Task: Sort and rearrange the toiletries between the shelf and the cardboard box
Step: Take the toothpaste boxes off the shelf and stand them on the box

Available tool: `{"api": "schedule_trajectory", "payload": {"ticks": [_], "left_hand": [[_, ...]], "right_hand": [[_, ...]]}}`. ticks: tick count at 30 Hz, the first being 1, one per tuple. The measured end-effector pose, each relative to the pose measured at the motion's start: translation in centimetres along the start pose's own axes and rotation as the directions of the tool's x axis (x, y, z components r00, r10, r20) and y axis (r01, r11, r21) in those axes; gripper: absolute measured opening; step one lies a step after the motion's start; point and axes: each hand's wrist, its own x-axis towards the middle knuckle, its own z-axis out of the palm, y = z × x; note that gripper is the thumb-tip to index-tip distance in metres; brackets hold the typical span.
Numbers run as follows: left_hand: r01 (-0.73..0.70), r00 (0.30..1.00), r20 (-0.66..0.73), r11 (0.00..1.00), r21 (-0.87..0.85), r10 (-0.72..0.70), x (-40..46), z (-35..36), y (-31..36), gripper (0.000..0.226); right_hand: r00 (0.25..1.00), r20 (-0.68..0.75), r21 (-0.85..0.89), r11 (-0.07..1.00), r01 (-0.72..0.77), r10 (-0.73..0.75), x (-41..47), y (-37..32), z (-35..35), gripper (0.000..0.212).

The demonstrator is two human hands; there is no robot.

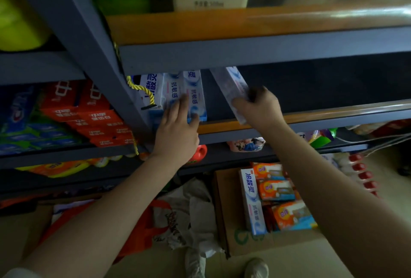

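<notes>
White-and-blue toothpaste boxes (195,90) stand side by side at the left end of the middle shelf (311,119). My left hand (178,130) presses flat against their fronts with straight fingers. My right hand (260,106) grips one more toothpaste box (231,86), slanted into the shelf opening just right of the row. Below on the floor stands the cardboard box (224,211). It holds one toothpaste box (253,202) and several orange soap packs (275,191).
Red and green toothpaste cartons (89,117) fill the shelf bay to the left. A yellow rope (142,88) hangs on the grey upright. An orange-and-white bag (173,222) lies on the floor left of the cardboard box. Red-capped bottles (362,175) stand at the right.
</notes>
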Motion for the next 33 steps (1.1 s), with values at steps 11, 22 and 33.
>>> {"api": "schedule_trajectory", "payload": {"ticks": [11, 22, 33], "left_hand": [[0.504, 0.837, 0.522, -0.143, -0.852, -0.164, -2.3, -5.5, 6.9, 0.031], [0.620, 0.773, 0.630, -0.307, -0.722, 0.081, -4.8, -5.8, 6.2, 0.019], [0.684, 0.722, 0.669, -0.319, -0.656, 0.175, -5.4, -6.3, 7.5, 0.012]], "right_hand": [[0.764, 0.639, 0.504, 0.700, -0.506, 0.092, -11.1, 5.6, -3.7, 0.046], [0.707, 0.689, 0.450, 0.671, -0.589, 0.159, -14.7, 4.6, -4.2, 0.033], [0.782, 0.579, 0.380, 0.772, -0.510, 0.231, -15.6, 4.3, -5.7, 0.012]]}}
